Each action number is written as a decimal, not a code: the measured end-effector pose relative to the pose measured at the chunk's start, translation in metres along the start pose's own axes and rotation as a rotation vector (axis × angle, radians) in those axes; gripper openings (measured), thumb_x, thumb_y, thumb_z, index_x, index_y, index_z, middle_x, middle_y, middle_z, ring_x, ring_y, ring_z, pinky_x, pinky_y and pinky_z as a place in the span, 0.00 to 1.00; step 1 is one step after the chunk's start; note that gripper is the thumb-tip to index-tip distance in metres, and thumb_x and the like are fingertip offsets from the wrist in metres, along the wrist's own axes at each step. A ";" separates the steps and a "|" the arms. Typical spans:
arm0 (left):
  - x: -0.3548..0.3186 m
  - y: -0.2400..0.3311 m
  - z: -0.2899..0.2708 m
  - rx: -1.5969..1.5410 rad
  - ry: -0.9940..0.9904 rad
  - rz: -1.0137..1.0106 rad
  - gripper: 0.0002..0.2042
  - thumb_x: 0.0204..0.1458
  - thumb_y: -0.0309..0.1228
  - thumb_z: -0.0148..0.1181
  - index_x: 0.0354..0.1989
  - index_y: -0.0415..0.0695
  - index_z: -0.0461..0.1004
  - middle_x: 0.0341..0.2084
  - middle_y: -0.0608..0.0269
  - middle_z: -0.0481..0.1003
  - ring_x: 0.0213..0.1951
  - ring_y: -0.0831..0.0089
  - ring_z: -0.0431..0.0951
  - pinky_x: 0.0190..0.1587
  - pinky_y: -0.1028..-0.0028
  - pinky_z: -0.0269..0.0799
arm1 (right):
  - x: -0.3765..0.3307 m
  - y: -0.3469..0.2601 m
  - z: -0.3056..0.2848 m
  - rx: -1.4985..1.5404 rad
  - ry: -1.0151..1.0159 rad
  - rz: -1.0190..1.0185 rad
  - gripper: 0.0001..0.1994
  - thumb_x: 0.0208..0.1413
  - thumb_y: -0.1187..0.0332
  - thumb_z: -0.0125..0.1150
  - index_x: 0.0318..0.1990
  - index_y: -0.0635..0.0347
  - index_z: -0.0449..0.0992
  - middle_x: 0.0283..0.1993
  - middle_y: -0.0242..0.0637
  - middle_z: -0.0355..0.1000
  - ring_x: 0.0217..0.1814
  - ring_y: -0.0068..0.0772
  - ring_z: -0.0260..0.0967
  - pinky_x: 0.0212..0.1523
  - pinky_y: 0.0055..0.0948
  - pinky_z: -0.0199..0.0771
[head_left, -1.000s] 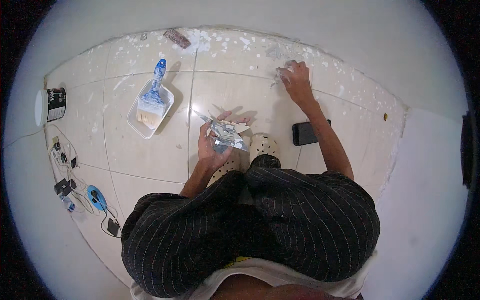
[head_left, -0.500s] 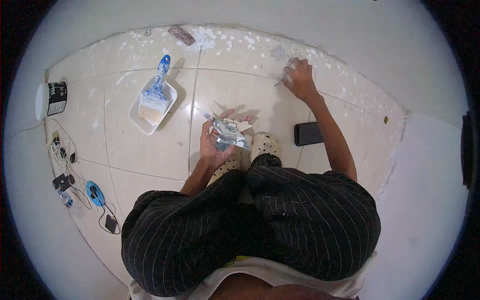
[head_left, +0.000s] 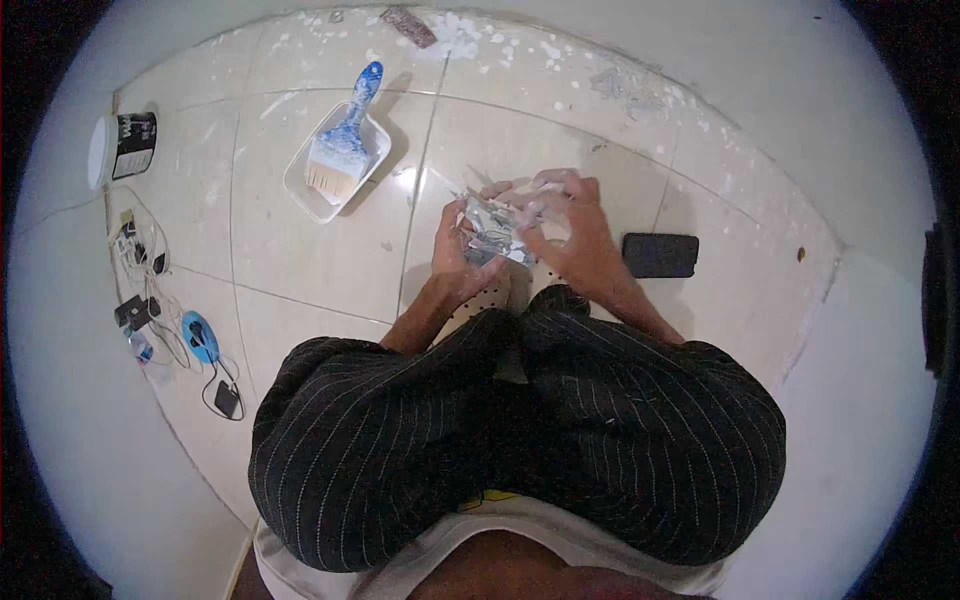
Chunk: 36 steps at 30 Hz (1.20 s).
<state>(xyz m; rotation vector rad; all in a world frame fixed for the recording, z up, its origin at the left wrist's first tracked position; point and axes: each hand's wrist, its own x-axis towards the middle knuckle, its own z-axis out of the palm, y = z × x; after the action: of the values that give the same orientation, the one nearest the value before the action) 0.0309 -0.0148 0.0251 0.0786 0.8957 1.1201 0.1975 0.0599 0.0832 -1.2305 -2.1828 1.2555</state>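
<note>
Right hand (head_left: 575,225) joined left hand (head_left: 455,250), half-hiding crumpled foil (head_left: 492,232).

My trousers (head_left: 560,440) are black with thin white pinstripes. The scraper (head_left: 492,232) is silvery with white smears. The brush (head_left: 345,140) has a blue handle and pale bristles; its tray (head_left: 300,195) is white. The phone (head_left: 660,255) is black, and the floor tiles (head_left: 300,260) are cream with white spatter.

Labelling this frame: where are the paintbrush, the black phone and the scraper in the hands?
paintbrush (head_left: 335,165), head view, on the bristle block.
black phone (head_left: 660,255), head view, screen middle.
scraper (head_left: 490,232), head view, smeared blade.
</note>
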 end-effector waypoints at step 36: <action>0.011 -0.008 -0.006 -0.250 -0.118 -0.093 0.33 0.59 0.54 0.31 0.68 0.46 0.51 0.62 0.34 0.57 0.65 0.49 0.59 0.65 0.57 0.58 | 0.054 0.194 -0.041 -0.687 0.522 0.298 0.16 0.48 0.59 0.65 0.41 0.57 0.76 0.50 0.43 0.61 0.53 0.47 0.57 0.51 0.46 0.59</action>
<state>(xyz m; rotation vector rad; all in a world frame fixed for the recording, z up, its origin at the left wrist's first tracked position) 0.0344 -0.0119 0.0110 -0.1013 0.6429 1.1200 0.2927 0.1708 -0.0605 -1.9269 -2.1135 0.1651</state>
